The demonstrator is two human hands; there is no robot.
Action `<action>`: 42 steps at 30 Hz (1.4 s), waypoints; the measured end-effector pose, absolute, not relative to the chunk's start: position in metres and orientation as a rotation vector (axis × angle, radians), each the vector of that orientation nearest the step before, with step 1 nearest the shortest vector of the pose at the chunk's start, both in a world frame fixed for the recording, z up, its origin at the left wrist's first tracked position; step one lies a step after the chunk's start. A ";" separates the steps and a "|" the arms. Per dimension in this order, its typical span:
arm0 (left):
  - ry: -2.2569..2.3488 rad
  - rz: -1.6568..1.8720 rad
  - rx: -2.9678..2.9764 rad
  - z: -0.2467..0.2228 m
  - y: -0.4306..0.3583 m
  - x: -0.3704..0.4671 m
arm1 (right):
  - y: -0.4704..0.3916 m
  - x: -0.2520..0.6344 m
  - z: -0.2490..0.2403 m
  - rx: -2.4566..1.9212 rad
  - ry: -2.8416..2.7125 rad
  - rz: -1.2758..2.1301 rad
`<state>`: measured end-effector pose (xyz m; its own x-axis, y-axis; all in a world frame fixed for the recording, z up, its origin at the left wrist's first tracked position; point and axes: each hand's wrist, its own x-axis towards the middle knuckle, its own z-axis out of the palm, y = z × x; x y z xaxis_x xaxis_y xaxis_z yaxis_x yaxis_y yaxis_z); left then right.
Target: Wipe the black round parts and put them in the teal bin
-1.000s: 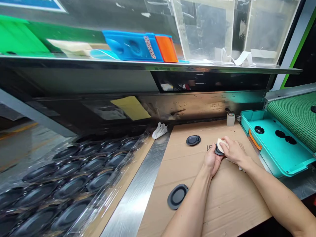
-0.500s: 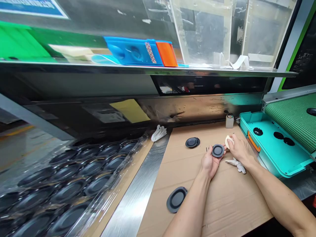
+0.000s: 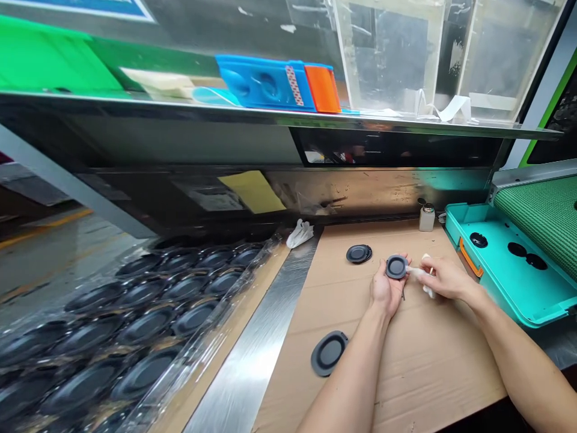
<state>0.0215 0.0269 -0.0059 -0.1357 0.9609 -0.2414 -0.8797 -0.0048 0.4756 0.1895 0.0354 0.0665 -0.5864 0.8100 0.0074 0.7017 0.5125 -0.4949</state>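
My left hand (image 3: pixel 386 285) is closed around a small round dark grey disc (image 3: pixel 396 267) with a raised rim, its face turned up. Close on its right, my right hand (image 3: pixel 446 278) pinches a crumpled white cloth (image 3: pixel 428 291). One strip of that cloth reaches across to the disc's edge. Beyond my hands, a small stack of dark discs (image 3: pixel 359 254) lies on the cardboard sheet (image 3: pixel 360 373). A larger oval dark piece (image 3: pixel 329 353) rests beside my left forearm.
At left, clear plastic trays (image 3: pixel 148 325) hold several dark round parts. A teal bin (image 3: pixel 523 288) with black discs stands at right beside a green conveyor belt (image 3: pixel 536 207). A small white bottle (image 3: pixel 427 218) and a white glove-like bundle (image 3: pixel 300 233) sit farther back. A metal shelf (image 3: pixel 288 120) overhangs.
The cream pad in my right hand is no longer visible. That hand has moved slightly down and now holds the white cloth that lay on the cardboard. My left hand keeps the disc.
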 end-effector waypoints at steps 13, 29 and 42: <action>0.584 1.559 0.278 -0.009 0.021 0.036 | 0.034 0.144 0.028 -1.176 -2.318 0.433; 0.620 1.505 0.359 -0.018 0.026 0.031 | 0.040 0.155 0.029 -1.378 -2.305 0.228; 0.599 1.594 0.382 -0.020 0.027 0.037 | 0.035 0.145 0.028 -1.265 -2.442 0.172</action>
<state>0.0365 0.0267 -0.0199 -0.1169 0.9877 -0.1036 -0.8117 -0.0349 0.5830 0.1449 0.0351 0.0276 -0.5206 0.8072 0.2783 0.7601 0.5866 -0.2796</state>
